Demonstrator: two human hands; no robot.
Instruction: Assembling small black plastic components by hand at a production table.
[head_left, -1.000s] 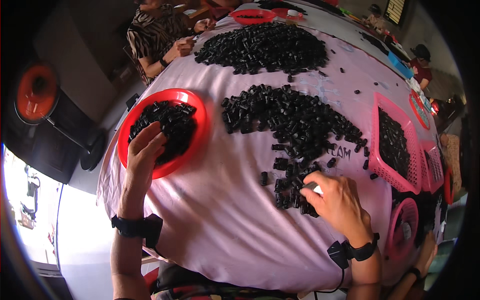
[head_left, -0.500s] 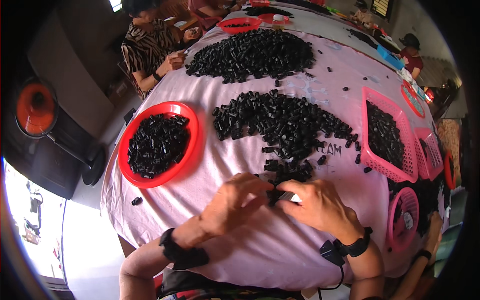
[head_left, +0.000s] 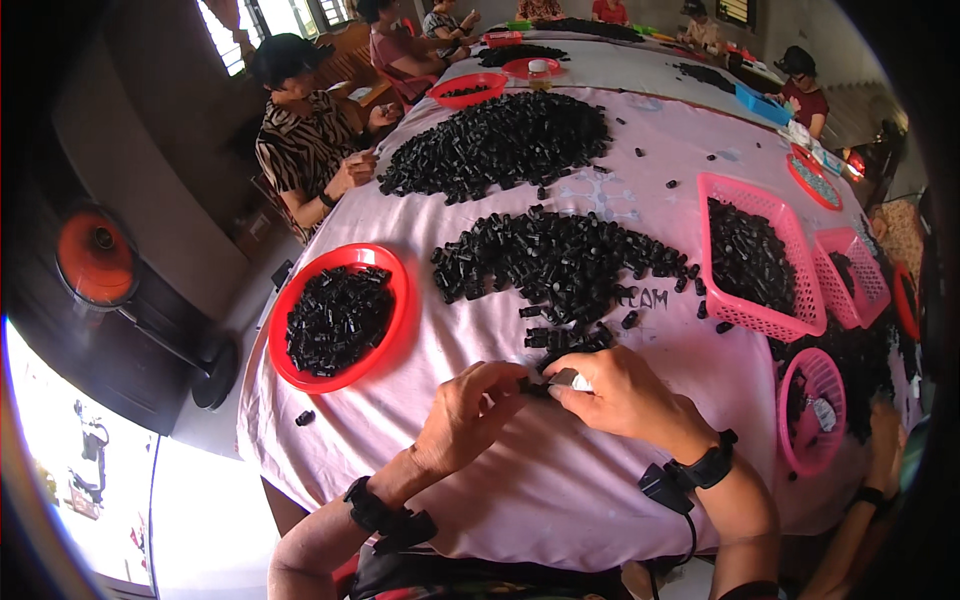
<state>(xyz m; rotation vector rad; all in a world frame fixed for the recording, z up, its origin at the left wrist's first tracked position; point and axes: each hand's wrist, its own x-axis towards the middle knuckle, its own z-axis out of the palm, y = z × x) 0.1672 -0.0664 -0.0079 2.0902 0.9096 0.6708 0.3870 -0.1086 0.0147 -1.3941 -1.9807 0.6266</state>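
My left hand point(head_left: 470, 412) pinches a small black plastic piece point(head_left: 534, 388) between thumb and fingertips, close in front of me. Facing it, my right hand point(head_left: 625, 398) is closed on a small white object point(head_left: 581, 383), whose kind I cannot make out. The fingertips of both hands nearly meet at the black piece. Just beyond them lies a loose heap of short black cylindrical parts point(head_left: 565, 262), its near tail reaching toward my fingers. To the left, a red plate point(head_left: 402, 335) holds many more of these parts, and one stray part point(head_left: 304, 418) lies in front of it.
A larger black heap point(head_left: 500, 145) lies farther back on the pink cloth point(head_left: 480, 540). At right stand a pink basket point(head_left: 815, 318) of black parts and a round pink basket point(head_left: 783, 425). A co-worker's arm point(head_left: 880, 470) reaches in at right; another person point(head_left: 310, 150) sits at left.
The view has tipped upward, bringing more of the far table and people into sight. My hands stay close together, and the black piece between them shows more plainly.
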